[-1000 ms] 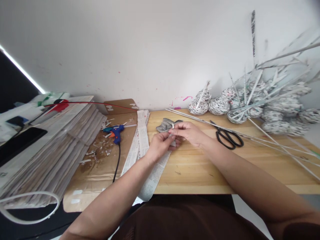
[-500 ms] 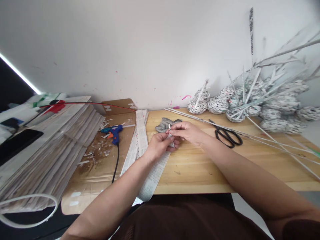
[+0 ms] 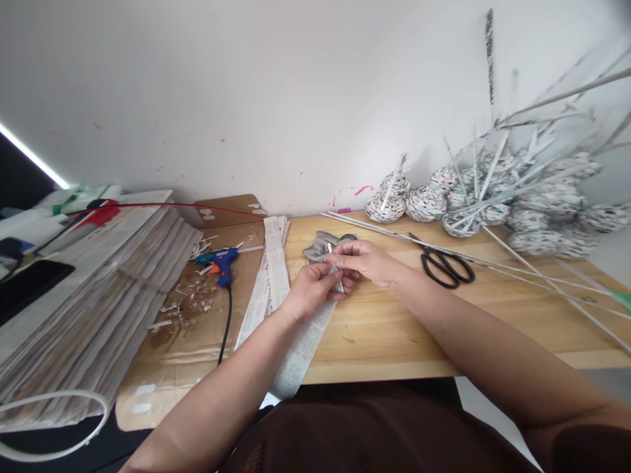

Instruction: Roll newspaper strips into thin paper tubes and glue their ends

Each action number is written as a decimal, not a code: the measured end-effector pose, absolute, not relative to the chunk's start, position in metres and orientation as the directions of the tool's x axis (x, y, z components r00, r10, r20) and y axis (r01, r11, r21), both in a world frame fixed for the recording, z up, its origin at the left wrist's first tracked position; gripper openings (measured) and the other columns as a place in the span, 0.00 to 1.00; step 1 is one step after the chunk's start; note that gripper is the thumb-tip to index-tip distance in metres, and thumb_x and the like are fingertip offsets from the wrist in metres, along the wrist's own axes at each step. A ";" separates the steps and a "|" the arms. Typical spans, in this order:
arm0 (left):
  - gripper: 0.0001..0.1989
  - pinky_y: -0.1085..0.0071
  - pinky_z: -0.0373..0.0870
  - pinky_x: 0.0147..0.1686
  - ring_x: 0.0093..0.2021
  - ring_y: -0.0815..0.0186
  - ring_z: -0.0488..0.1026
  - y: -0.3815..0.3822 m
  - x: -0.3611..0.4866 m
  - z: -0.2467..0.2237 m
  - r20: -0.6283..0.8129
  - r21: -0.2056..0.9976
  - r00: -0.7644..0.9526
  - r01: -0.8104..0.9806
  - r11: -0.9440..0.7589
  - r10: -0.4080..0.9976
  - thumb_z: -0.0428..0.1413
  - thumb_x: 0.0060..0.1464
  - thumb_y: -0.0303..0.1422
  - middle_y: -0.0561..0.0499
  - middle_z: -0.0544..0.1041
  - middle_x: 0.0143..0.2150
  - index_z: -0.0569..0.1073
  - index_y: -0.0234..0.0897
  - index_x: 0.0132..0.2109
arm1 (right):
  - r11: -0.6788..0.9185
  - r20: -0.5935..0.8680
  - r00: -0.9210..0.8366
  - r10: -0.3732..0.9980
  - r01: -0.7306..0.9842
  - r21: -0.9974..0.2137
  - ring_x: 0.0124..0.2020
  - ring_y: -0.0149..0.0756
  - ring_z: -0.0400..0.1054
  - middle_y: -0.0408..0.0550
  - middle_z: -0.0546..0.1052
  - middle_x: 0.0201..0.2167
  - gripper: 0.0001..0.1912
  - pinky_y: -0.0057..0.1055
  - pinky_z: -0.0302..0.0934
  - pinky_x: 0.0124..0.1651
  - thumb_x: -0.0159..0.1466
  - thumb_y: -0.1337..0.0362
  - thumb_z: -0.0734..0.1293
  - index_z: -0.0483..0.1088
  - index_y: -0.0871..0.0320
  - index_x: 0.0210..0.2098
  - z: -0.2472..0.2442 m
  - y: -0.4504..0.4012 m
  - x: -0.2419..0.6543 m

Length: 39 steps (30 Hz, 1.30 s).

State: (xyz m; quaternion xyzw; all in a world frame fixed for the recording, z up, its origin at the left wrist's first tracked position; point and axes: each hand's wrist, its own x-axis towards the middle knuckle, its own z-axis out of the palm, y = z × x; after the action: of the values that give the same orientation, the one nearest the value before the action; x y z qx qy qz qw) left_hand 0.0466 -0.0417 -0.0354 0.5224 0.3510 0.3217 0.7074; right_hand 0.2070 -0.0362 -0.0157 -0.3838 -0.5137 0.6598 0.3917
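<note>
Between my two hands is a newspaper strip [image 3: 311, 338], its upper end rolled into a thin tube and its flat tail running down past the table's front edge. My left hand [image 3: 315, 289] is closed around the strip from below. The fingertips of my right hand [image 3: 357, 259] pinch the rolled end, whose white tip sticks up between finger and thumb. A crumpled grey cloth [image 3: 320, 244] lies on the table just behind my hands. Left of them, more newspaper strips [image 3: 273, 263] lie in a long stack.
A blue hot glue gun [image 3: 224, 266] rests on scrap-littered cardboard [image 3: 185, 348] to the left, beside a tall newspaper stack [image 3: 108, 295]. To the right lie black scissors [image 3: 446, 266] and long paper tubes [image 3: 394, 234]. Several woven paper shapes [image 3: 426, 203] stand along the wall.
The view has shifted slightly. My right fingers are still at the tube's end, and the white tip now shows longer and more tilted above them.
</note>
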 end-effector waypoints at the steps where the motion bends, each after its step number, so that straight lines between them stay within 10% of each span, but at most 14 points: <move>1: 0.17 0.68 0.76 0.35 0.34 0.65 0.76 -0.042 0.046 -0.035 -0.162 0.962 0.549 -0.097 0.255 0.820 0.62 0.50 0.40 0.44 0.78 0.34 0.78 0.30 0.39 | -0.159 -0.097 -0.421 0.902 -0.115 -0.980 0.15 0.27 0.63 0.40 0.71 0.17 0.17 0.25 0.60 0.18 0.55 0.53 0.73 0.70 0.61 0.31 -0.015 -0.036 0.208; 11: 0.20 0.68 0.76 0.34 0.33 0.64 0.76 -0.045 0.048 -0.027 -0.203 0.967 0.554 -0.016 0.254 0.807 0.61 0.50 0.42 0.43 0.78 0.31 0.78 0.26 0.39 | -0.125 -0.100 -0.228 0.968 -0.096 -0.987 0.12 0.23 0.56 0.37 0.66 0.14 0.21 0.23 0.46 0.15 0.50 0.52 0.75 0.64 0.59 0.21 -0.021 -0.033 0.203; 15: 0.19 0.70 0.75 0.32 0.33 0.65 0.76 -0.044 0.046 -0.027 -0.213 0.956 0.563 -0.048 0.289 0.798 0.61 0.51 0.43 0.44 0.78 0.31 0.77 0.27 0.39 | 0.054 0.045 -0.128 0.991 0.073 -0.996 0.20 0.30 0.64 0.43 0.72 0.21 0.20 0.28 0.57 0.23 0.61 0.46 0.65 0.71 0.58 0.29 -0.027 -0.028 0.208; 20: 0.19 0.71 0.75 0.31 0.33 0.65 0.76 -0.043 0.045 -0.027 -0.217 0.943 0.589 -0.079 0.323 0.778 0.61 0.50 0.43 0.45 0.78 0.31 0.77 0.29 0.40 | 0.400 0.384 -0.205 0.900 0.738 -0.543 0.51 0.45 0.64 0.55 0.72 0.52 0.21 0.38 0.57 0.52 0.63 0.57 0.65 0.70 0.56 0.54 -0.036 -0.016 0.222; 28: 0.19 0.71 0.75 0.31 0.32 0.66 0.76 -0.044 0.046 -0.027 -0.210 0.949 0.574 -0.075 0.307 0.791 0.61 0.50 0.42 0.45 0.78 0.31 0.77 0.29 0.41 | 0.075 0.189 -0.015 0.982 0.946 -0.316 0.29 0.41 0.67 0.53 0.77 0.28 0.22 0.33 0.51 0.30 0.68 0.51 0.54 0.75 0.55 0.36 -0.040 -0.006 0.217; 32: 0.19 0.70 0.75 0.31 0.32 0.65 0.76 -0.045 0.046 -0.029 -0.209 0.949 0.579 -0.073 0.305 0.788 0.61 0.50 0.43 0.45 0.78 0.31 0.76 0.29 0.40 | 0.152 0.305 -0.007 0.952 0.877 -0.456 0.31 0.40 0.68 0.51 0.76 0.29 0.26 0.32 0.54 0.33 0.66 0.44 0.55 0.75 0.56 0.34 -0.041 -0.008 0.222; 36: 0.20 0.70 0.75 0.31 0.32 0.65 0.76 -0.044 0.046 -0.030 -0.204 0.948 0.574 -0.085 0.306 0.793 0.61 0.49 0.44 0.46 0.78 0.31 0.76 0.29 0.40 | 0.323 0.496 0.082 0.865 0.665 -0.673 0.34 0.37 0.68 0.53 0.75 0.45 0.25 0.33 0.60 0.40 0.66 0.51 0.60 0.66 0.57 0.57 -0.027 -0.017 0.224; 39: 0.20 0.70 0.75 0.31 0.32 0.66 0.76 -0.042 0.046 -0.031 -0.195 0.953 0.576 -0.080 0.292 0.794 0.61 0.50 0.44 0.46 0.78 0.31 0.76 0.29 0.40 | 0.302 0.292 -0.089 0.952 0.404 -0.863 0.31 0.34 0.68 0.49 0.77 0.37 0.23 0.31 0.62 0.37 0.63 0.49 0.63 0.72 0.57 0.51 -0.013 -0.027 0.221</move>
State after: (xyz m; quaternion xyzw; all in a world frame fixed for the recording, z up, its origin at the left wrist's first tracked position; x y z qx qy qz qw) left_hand 0.0464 -0.0422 -0.0314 0.5127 0.3482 0.3016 0.7245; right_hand 0.2214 -0.0273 -0.0132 -0.5050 -0.6713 0.3062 0.4478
